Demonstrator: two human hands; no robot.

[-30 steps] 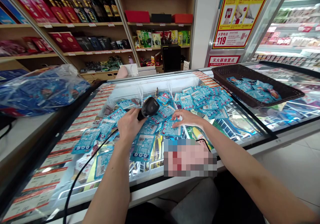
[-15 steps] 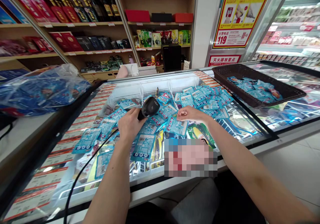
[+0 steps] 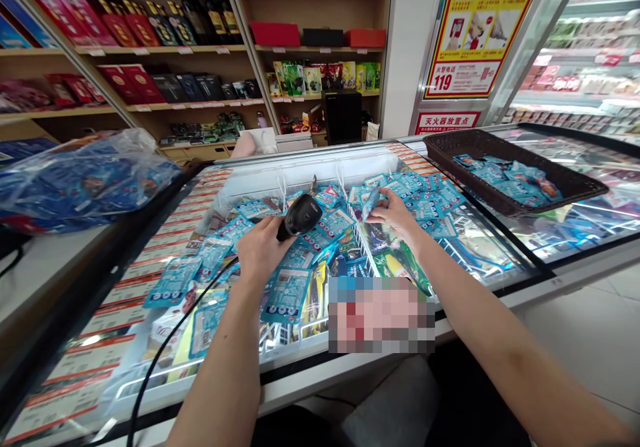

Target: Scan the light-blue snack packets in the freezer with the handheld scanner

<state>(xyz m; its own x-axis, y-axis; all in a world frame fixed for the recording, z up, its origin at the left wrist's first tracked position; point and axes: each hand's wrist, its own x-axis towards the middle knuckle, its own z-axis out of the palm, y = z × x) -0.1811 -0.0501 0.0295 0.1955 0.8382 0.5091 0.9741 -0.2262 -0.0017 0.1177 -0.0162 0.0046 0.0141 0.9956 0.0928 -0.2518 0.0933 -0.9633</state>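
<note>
My left hand [image 3: 261, 246] is closed around the handle of a black barcode scanner [image 3: 303, 216], whose head points away to the right. Its black cable [image 3: 173, 338] runs back along my left forearm. Between the thumb and fingers of my right hand [image 3: 395, 214] is a small blue packet [image 3: 371, 202], raised on edge. Many similar packets lie spread over the glass freezer top: some around the scanner, such as a flat packet [image 3: 286, 294] with a barcode, and a pile [image 3: 430, 197] beyond my right hand.
A brown basket [image 3: 565, 202] holding blue packets stands at right. On the left is a clear plastic bag [image 3: 85, 177] full of blue packets. A blurred-out patch [image 3: 381, 315] covers something at the front edge. Shelves [image 3: 165, 48] with boxes and bottles line the back.
My right hand has picked up the blue packet from the glass and moved it slightly away and to the right, tilting it upright. The left hand with the scanner has stayed nearly still.
</note>
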